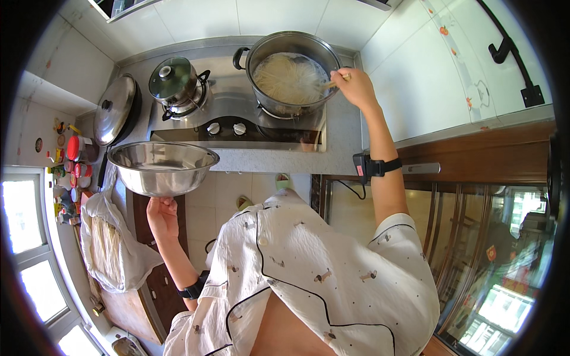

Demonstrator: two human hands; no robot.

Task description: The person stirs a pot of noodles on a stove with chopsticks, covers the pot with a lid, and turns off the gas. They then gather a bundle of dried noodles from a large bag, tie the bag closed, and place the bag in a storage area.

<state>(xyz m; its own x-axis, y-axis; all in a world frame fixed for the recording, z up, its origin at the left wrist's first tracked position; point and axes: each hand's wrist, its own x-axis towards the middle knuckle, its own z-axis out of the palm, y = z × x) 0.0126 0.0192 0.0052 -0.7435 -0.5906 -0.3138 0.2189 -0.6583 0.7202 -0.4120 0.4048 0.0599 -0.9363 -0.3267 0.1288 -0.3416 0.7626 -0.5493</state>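
Note:
My right hand (356, 89) grips wooden chopsticks (331, 83) over the right rim of a large steel pot (291, 100). The chopsticks' lower ends reach into pale noodles (285, 73) in bubbling, foamy water. My left hand (163, 218) is curled against the underside of a wide stainless steel basin (156, 180), in front of the counter's left corner. The basin hides some of my fingertips, and its visible inside holds nothing.
A small glass-lidded pot (173, 82) stands on the left burner of the gas stove (227, 95). Left of it leans a lidded frying pan (116, 109). Dry noodles (106, 249) lie in a white plastic bag beside several jars (80, 173). A wooden glass-paned door (467, 151) is at right.

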